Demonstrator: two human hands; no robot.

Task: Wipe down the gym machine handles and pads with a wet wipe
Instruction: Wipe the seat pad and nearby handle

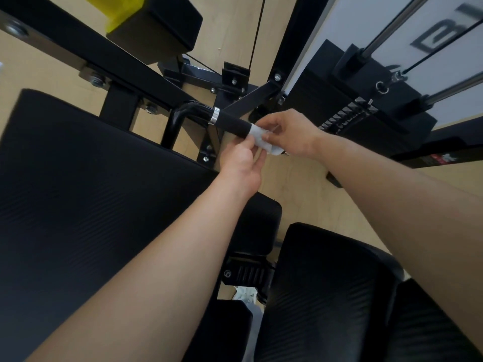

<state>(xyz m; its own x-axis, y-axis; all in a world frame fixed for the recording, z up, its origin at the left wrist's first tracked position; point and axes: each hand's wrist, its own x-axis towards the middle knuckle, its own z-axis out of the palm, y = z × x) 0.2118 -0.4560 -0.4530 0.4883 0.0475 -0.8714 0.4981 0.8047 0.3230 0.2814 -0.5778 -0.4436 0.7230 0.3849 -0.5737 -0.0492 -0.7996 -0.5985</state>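
Both hands, left hand and right hand, pinch the wet wipe wrapped round the handle end.

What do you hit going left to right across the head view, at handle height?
large black pad → bent black tube → chrome ring → handle grip → wet wipe → right hand → weight stack
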